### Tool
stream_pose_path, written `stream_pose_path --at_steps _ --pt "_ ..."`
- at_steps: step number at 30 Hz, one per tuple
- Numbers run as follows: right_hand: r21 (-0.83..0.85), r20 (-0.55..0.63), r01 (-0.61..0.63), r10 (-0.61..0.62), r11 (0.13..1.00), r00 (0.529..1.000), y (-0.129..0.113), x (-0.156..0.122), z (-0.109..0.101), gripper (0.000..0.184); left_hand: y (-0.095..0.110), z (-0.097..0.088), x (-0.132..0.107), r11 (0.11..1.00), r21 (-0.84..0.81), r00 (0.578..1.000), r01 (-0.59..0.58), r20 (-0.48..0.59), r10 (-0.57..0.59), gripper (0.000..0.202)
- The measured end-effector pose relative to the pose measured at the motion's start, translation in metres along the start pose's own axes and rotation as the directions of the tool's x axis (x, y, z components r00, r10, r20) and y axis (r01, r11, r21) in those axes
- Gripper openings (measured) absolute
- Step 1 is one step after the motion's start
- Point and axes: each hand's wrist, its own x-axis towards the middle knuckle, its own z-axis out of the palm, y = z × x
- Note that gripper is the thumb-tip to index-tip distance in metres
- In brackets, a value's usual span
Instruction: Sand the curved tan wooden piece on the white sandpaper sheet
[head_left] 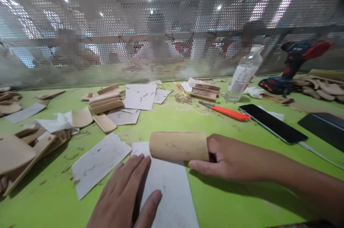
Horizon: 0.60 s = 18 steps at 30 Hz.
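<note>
A curved piece of bamboo (178,145) sits crosswise in front of me with its rounded side up. At its right end, my right hand (219,156) is closed around it, the thumb along the near edge and the other fingers mostly hidden. My left hand (129,188) has its fingers stretched out and holds nothing. Its fingertips are by the left edge of a white paper sheet (170,192), close to the bamboo's left end. The sheet runs beneath the bamboo towards me. Another torn sheet (100,163) lies left of that hand.
Bamboo pieces (18,153) are heaped at left, more (106,99) behind. An orange-handled utility knife (228,112), phone (272,122) with cable, dark block (322,129), water bottle (243,74) and cordless drill (292,63) stand or lie at right. A perforated metal screen (166,56) closes the back.
</note>
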Motion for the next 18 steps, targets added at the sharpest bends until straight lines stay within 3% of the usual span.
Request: stream_pose_path --at_steps 6,11,15,18 --pt "-0.150 -0.049 -0.126 0.120 0.981 0.992 0.0064 0.0047 0.0030 0.048 0.0011 0.0010 -0.0001 1.000 0.009 1.000 -0.005 -0.021 0.005 0.062" --pt "-0.142 -0.012 0.047 -0.049 0.989 0.999 0.0083 0.0044 0.0036 0.044 -0.0003 0.0004 -0.0019 1.000 -0.013 1.000 0.001 0.004 0.000 0.063" --pt "-0.146 -0.059 -0.001 -0.007 0.989 0.998 0.0073 0.0037 0.0030 0.043 -0.0011 0.0004 -0.0025 1.000 -0.026 1.000 -0.014 0.012 0.014 0.065" --pt "-0.061 -0.016 0.153 -0.154 0.986 0.988 0.0057 0.0020 0.0038 0.038 -0.0017 0.0018 -0.0026 0.999 -0.039 1.000 -0.004 0.009 0.005 0.072"
